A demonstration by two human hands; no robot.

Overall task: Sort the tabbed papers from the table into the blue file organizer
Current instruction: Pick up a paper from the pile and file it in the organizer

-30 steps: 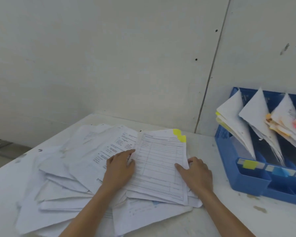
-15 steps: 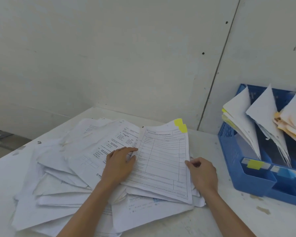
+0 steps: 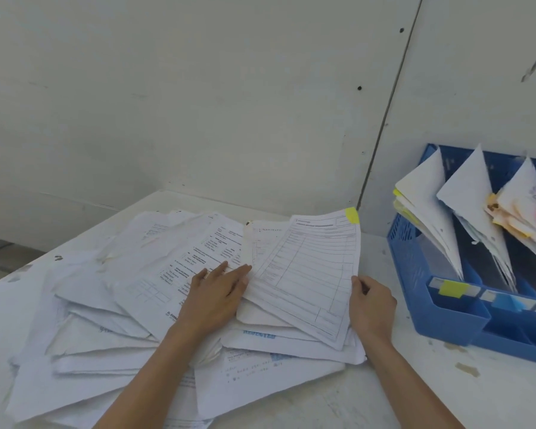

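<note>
White papers (image 3: pixel 105 305) sprawl in a loose pile across the table (image 3: pixel 399 404), their print too blurred to read. Your left hand (image 3: pixel 217 295) lies flat on them, fingers straight. At its 3 o'clock, your right hand (image 3: pixel 372 305) pinches the edge of the yellow-tabbed sheet (image 3: pixel 310 274), fingertips hidden beneath. The blue file organizer (image 3: pixel 452 320) stands at the pile's 3 o'clock, cut off by the frame.
</note>
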